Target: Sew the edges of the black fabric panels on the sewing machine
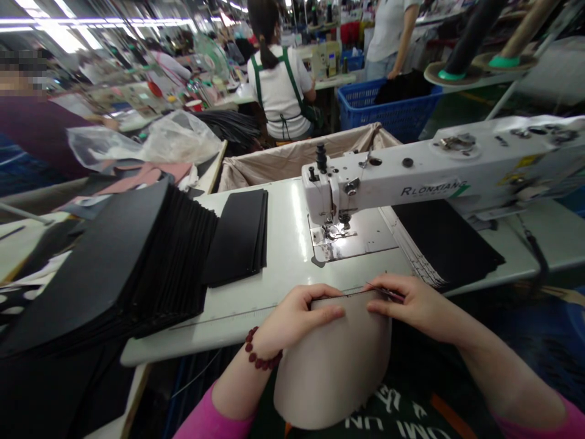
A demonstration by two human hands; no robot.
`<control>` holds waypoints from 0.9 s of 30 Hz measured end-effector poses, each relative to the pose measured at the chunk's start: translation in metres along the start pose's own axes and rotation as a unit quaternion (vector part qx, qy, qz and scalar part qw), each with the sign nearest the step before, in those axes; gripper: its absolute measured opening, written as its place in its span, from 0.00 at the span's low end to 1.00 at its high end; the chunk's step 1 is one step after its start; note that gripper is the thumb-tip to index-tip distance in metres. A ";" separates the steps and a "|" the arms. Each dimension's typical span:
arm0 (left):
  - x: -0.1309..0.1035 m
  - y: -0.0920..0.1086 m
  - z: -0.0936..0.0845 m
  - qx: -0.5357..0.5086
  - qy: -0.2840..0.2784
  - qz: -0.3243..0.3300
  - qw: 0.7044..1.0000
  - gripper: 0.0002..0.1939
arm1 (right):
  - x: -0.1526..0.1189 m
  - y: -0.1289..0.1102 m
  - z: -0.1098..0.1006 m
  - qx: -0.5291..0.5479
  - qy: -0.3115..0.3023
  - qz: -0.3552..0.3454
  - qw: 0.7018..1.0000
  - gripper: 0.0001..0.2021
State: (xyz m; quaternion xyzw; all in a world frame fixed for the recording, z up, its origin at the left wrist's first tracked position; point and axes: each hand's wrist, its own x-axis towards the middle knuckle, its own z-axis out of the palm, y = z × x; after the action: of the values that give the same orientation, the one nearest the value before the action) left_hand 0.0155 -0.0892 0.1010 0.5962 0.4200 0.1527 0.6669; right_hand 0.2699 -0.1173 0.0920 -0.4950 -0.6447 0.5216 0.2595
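Note:
A curved beige panel [336, 360] with a dark upper edge hangs over my lap, in front of the sewing machine table. My left hand [306, 314] pinches the left part of its upper edge between thumb and fingers. At the right part of that edge, my right hand [406, 302] is closed, thumb on the near face. A slim pointed tool [388, 294], dark reddish and perhaps thread snips, sticks out between those fingers, its tip along the edge. Beyond the hands stands the white sewing machine [384, 183], its lit needle area apart from the panel.
On the left rises a tall stack of black panels [105, 250], beside a smaller black pile [237, 235]. More black panels [448, 241] lie under the machine arm. Behind the table are a cloth-lined bin [292, 161], a blue basket [388, 110] and several people.

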 end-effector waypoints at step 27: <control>-0.016 -0.004 0.004 -0.065 0.056 0.004 0.996 0.14 | -0.017 -0.029 0.049 -0.336 0.160 -0.095 0.923 0.09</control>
State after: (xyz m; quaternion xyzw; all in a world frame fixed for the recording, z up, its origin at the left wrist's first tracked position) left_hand 0.0078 -0.1040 0.1032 0.5435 0.4436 0.2154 0.6793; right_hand 0.2239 -0.1521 0.1068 -0.5665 -0.7760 0.1610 0.2260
